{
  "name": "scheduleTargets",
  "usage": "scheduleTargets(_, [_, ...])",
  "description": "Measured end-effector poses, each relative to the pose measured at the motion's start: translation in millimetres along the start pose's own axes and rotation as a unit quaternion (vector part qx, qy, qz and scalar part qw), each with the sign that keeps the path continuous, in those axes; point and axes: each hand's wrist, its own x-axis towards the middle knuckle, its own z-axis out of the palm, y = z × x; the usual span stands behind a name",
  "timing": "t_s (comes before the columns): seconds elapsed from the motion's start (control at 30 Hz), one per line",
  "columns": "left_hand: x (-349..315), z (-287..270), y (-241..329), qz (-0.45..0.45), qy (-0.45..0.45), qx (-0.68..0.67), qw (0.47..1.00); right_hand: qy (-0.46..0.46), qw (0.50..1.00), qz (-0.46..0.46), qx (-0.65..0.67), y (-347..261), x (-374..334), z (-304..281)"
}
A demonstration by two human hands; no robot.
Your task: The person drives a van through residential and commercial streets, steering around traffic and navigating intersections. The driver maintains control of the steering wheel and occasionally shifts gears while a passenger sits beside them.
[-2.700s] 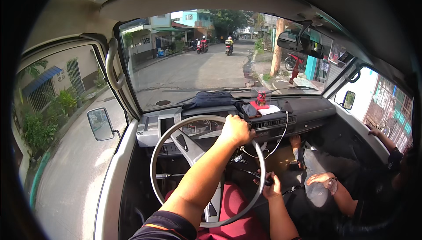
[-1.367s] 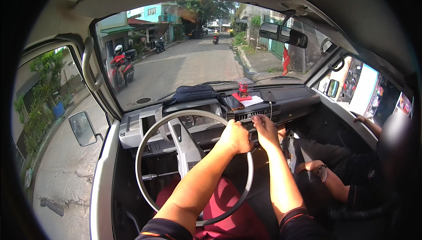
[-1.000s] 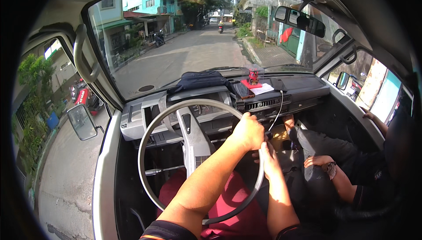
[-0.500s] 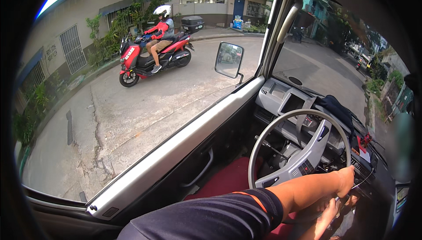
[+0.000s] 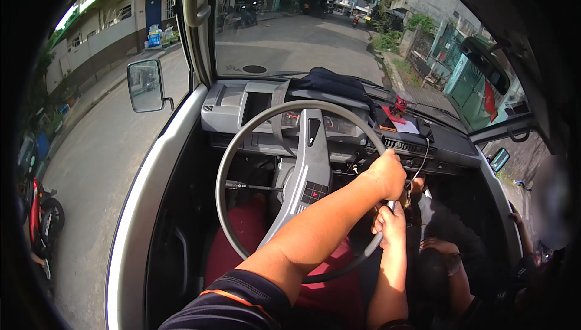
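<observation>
Crossing in front of the steering wheel, my left arm reaches over to its right side, where my left hand is closed round the grey rim. Just below it, my right hand also grips the rim, thumb and fingers wrapped on it. The wheel's wide grey spoke tilts from the top toward the lower left. Behind the wheel, the instrument panel shows through the upper opening. My lap in dark red cloth is partly hidden beneath my left arm.
Dark cloth and a red item lie on the dashboard, with a white cable hanging down. Another person's hand rests at the right. Outside are a side mirror, a red motorcycle and a green gate.
My view has swung right, toward the windshield. The motorcycle and its rider have shifted to the left edge, mostly out of sight. My left hand stays on the rim; my right hand now shows more clearly.
</observation>
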Motion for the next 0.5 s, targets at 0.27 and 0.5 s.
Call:
scheduleTargets(0.27, [7.7,-20.2,12.4,0.000,-0.124,0.013,0.992,0.017,0.999,0.009,0.039,2.9,-8.2,3.2])
scheduleTargets(0.5, [9.7,-12.8,8.0,-0.021,-0.067,0.028,0.997,0.005,1.000,-0.001,0.023,2.2,1.3,1.6])
